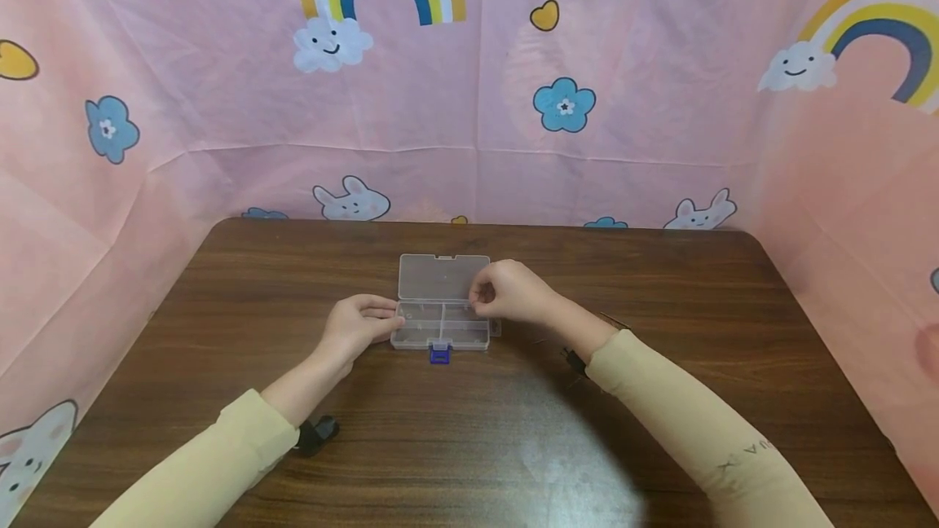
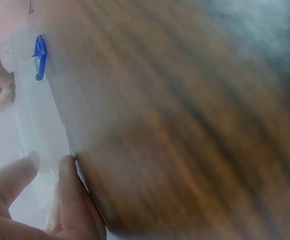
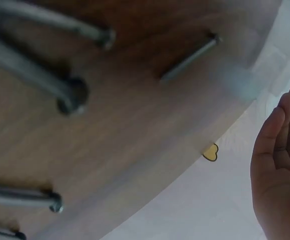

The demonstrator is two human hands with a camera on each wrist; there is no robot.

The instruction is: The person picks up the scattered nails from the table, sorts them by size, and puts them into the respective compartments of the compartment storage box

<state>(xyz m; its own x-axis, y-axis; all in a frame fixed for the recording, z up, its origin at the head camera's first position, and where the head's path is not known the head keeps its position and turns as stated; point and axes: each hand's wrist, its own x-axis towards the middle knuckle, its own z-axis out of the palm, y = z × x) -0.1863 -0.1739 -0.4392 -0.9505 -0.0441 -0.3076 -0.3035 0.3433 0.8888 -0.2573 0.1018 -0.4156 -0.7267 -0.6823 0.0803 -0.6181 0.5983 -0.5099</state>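
A clear plastic compartment box (image 1: 411, 344) lies on the table with its lid (image 1: 433, 277) tipped back and a blue latch (image 1: 439, 355) at its front. My left hand (image 1: 355, 328) grips the box's left end between thumb and fingers. Over the right rear compartment, the fingertips of my right hand (image 1: 517, 292) are pinched together. A dark, thin nail (image 2: 13, 87) shows between them in the left wrist view; most of it is hidden. Near my right wrist, several loose metal nails (image 3: 190, 59) lie on the wood. What the compartments contain is too faint to tell.
The brown wooden table (image 1: 543, 446) extends around the box on every side. Pink patterned cloth (image 1: 660, 104) hangs behind it and at both sides. A black device (image 1: 317, 435) is at my left wrist, and another (image 1: 575, 361) at my right.
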